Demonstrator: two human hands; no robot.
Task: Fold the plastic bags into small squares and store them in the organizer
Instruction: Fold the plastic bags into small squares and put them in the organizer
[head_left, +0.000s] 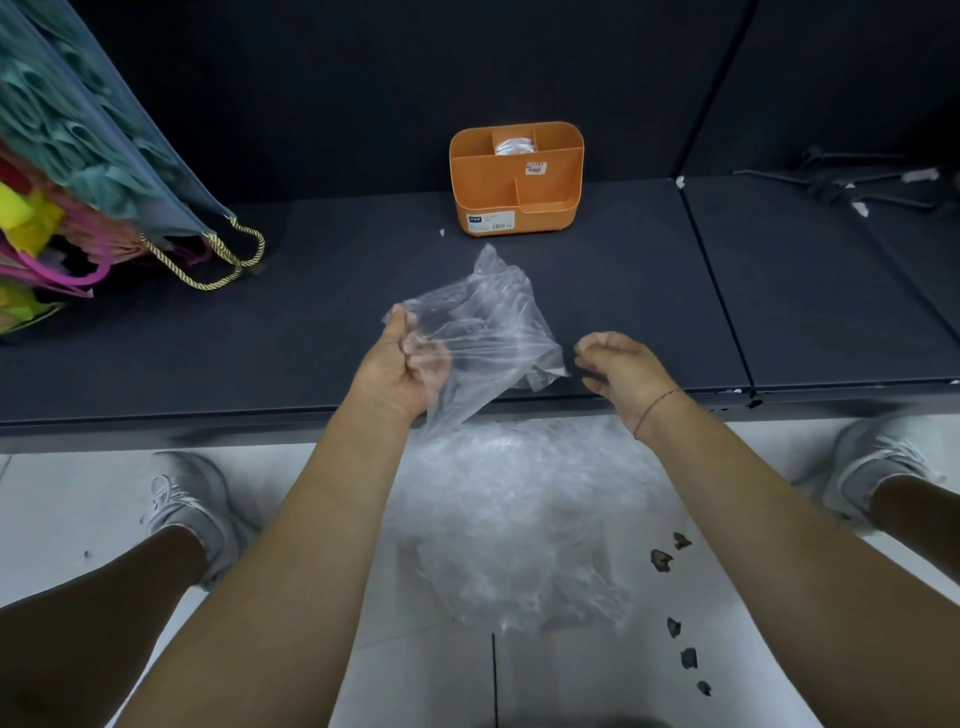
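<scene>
My left hand (400, 364) grips one edge of a clear plastic bag (483, 322), which hangs crumpled in the air above the dark shelf (623, 291). My right hand (618, 371) hovers just right of the bag's lower corner, fingers curled, a small gap between them and the plastic. An orange organizer (514, 182) with several compartments stands farther back on the shelf; a folded clear bag (514, 145) lies in its back middle compartment. A heap of clear plastic bags (519, 519) lies on the white floor between my feet.
Gift bags with gold rope handles (104, 156) lean at the left end of the shelf. Black metal hooks (857, 182) lie at the back right. Small dark scraps (675, 597) dot the floor to the right of the heap.
</scene>
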